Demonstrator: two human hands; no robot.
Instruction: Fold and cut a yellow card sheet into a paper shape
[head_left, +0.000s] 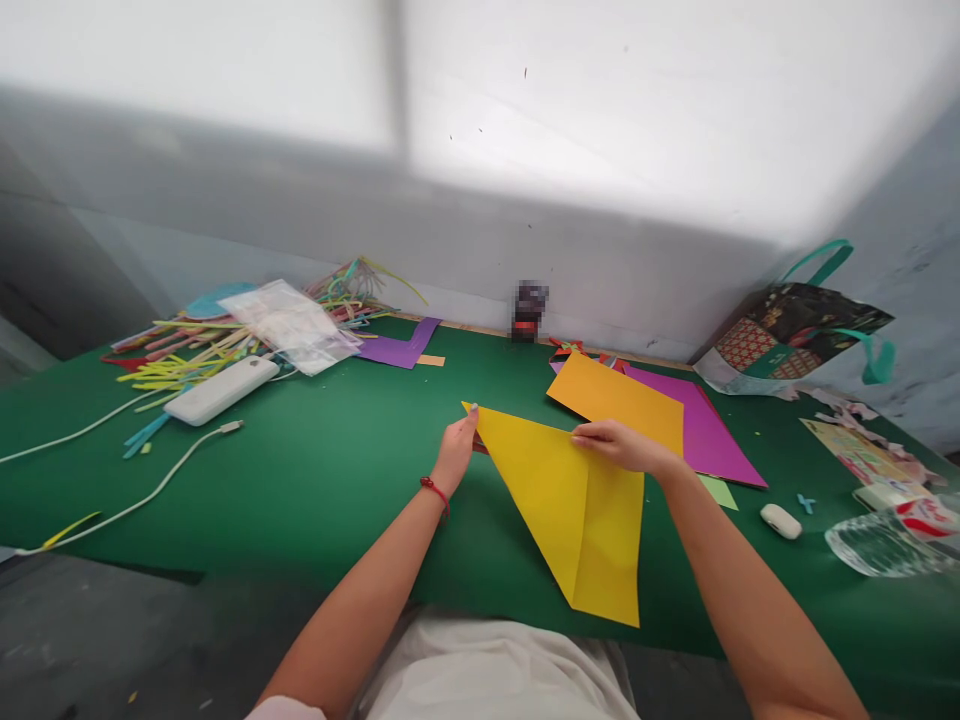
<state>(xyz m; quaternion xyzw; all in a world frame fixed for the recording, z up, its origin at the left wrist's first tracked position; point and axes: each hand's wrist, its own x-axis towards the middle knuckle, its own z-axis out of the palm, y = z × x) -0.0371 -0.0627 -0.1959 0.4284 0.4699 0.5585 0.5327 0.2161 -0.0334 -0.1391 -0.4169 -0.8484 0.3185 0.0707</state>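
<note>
A sheet of yellow paper (555, 490) with a slanted fold and a crease down its right part is held in front of me, tilted over the table. My left hand (456, 450) pinches its pointed left corner between thumb and fingers. At the top edge, my right hand (616, 443) grips the sheet, thumb and fingers pressed together. Just behind the right hand lies an orange sheet (630, 398), partly covering a magenta sheet (712, 425).
Left on the green table (337, 480) are many paper strips (195, 340), a clear plastic bag (292, 325), a white power strip (223, 388) and cables. A purple paper piece (401, 347) lies behind. To the right are a patterned bag (787, 340), a white case (781, 521) and a plastic bottle (874, 540).
</note>
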